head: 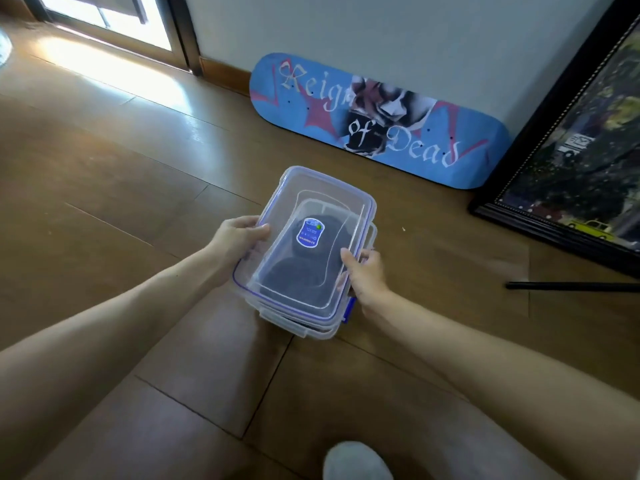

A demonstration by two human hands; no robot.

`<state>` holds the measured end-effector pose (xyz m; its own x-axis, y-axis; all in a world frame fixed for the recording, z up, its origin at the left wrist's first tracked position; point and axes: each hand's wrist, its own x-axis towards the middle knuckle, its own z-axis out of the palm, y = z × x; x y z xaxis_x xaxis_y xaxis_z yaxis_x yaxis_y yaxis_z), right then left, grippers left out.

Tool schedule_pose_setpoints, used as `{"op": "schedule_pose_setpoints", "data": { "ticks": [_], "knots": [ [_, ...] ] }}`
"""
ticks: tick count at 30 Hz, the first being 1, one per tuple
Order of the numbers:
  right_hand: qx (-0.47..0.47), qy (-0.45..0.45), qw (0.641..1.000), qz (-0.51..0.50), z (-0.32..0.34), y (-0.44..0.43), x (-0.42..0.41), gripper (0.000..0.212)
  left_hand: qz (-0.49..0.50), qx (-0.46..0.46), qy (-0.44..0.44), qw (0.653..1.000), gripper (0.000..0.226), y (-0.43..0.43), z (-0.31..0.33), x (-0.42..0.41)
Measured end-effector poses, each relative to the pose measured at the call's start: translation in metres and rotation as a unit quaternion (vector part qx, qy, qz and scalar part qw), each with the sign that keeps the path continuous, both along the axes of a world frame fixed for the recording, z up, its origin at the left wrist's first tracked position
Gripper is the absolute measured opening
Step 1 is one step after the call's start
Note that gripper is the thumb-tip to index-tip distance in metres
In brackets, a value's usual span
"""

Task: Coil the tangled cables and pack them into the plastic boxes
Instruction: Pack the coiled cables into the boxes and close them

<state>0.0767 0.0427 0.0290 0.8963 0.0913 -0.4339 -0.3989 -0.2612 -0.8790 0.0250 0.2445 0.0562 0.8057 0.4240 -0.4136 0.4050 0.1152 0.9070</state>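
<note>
A clear plastic box (313, 325) stands on the wooden floor in the middle of the head view. Dark coiled cables (294, 275) lie inside it, seen through the plastic. A clear lid with a blue seal (332, 188) sits tilted on top of the box and carries a blue sticker (309, 232). My left hand (239, 237) grips the lid's left edge, thumb on top. My right hand (363, 271) grips the lid's right edge near a blue latch (349, 311).
A blue skateboard deck (377, 119) leans against the white wall behind the box. A black-framed picture (568, 161) leans at the right. A black rod (571, 286) lies on the floor at the right. A white shoe tip (356, 460) shows at the bottom.
</note>
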Motion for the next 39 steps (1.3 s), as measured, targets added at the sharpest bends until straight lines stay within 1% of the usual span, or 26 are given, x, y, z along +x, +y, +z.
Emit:
{"op": "schedule_pose_setpoints", "data": {
  "ticks": [3, 4, 6, 8, 10, 12, 15, 17, 19, 25, 30, 36, 37, 38, 39],
  "knots": [
    [-0.054, 0.020, 0.998, -0.030, -0.014, -0.007, -0.006, 0.028, -0.024, 0.071, 0.027, 0.997, 0.008, -0.007, -0.012, 0.012],
    [-0.070, 0.025, 0.996, -0.045, -0.021, -0.007, -0.005, 0.029, -0.030, 0.099, 0.039, 0.994, 0.012, -0.009, -0.016, 0.016],
    [-0.081, 0.041, 0.993, -0.075, -0.029, -0.004, -0.005, 0.028, -0.035, 0.153, 0.050, 0.986, 0.019, -0.014, -0.025, 0.021],
    [-0.080, 0.056, 0.991, -0.091, -0.032, -0.001, -0.003, 0.026, -0.045, 0.219, 0.047, 0.974, 0.008, -0.017, -0.035, 0.024],
    [-0.085, 0.056, 0.990, -0.093, -0.032, 0.001, -0.002, 0.025, -0.041, 0.250, 0.051, 0.966, 0.012, -0.017, -0.045, 0.025],
    [-0.098, 0.049, 0.991, -0.078, -0.033, 0.004, -0.002, 0.033, -0.029, 0.255, 0.060, 0.965, 0.012, -0.016, -0.050, 0.024],
    [-0.116, 0.046, 0.991, -0.048, -0.031, 0.005, -0.003, 0.035, -0.031, 0.246, 0.063, 0.967, 0.010, -0.015, -0.054, 0.025],
    [-0.133, 0.042, 0.990, -0.034, -0.030, 0.001, -0.001, 0.035, -0.036, 0.233, 0.070, 0.969, 0.023, -0.015, -0.057, 0.026],
    [-0.155, 0.034, 0.987, -0.022, -0.028, -0.003, 0.002, 0.034, -0.035, 0.231, 0.079, 0.969, 0.029, -0.013, -0.060, 0.028],
    [-0.200, 0.011, 0.979, 0.023, -0.022, -0.006, 0.006, 0.034, -0.047, 0.267, 0.107, 0.957, 0.031, -0.012, -0.059, 0.031],
    [-0.266, -0.031, 0.961, 0.066, -0.022, -0.005, 0.000, 0.031, -0.075, 0.306, 0.118, 0.942, 0.027, -0.012, -0.059, 0.033],
    [-0.257, -0.029, 0.963, 0.075, -0.023, -0.006, -0.001, 0.030, -0.095, 0.317, 0.128, 0.935, 0.033, -0.010, -0.062, 0.029],
    [-0.254, -0.024, 0.964, 0.076, -0.023, -0.006, 0.000, 0.032, -0.096, 0.316, 0.127, 0.935, 0.033, -0.010, -0.063, 0.029],
    [-0.252, -0.019, 0.964, 0.081, -0.021, -0.006, 0.002, 0.039, -0.096, 0.315, 0.129, 0.935, 0.033, -0.010, -0.062, 0.029],
    [-0.255, -0.023, 0.962, 0.093, -0.020, -0.006, 0.004, 0.054, -0.097, 0.316, 0.131, 0.935, 0.033, -0.010, -0.063, 0.029]
  ]
}}
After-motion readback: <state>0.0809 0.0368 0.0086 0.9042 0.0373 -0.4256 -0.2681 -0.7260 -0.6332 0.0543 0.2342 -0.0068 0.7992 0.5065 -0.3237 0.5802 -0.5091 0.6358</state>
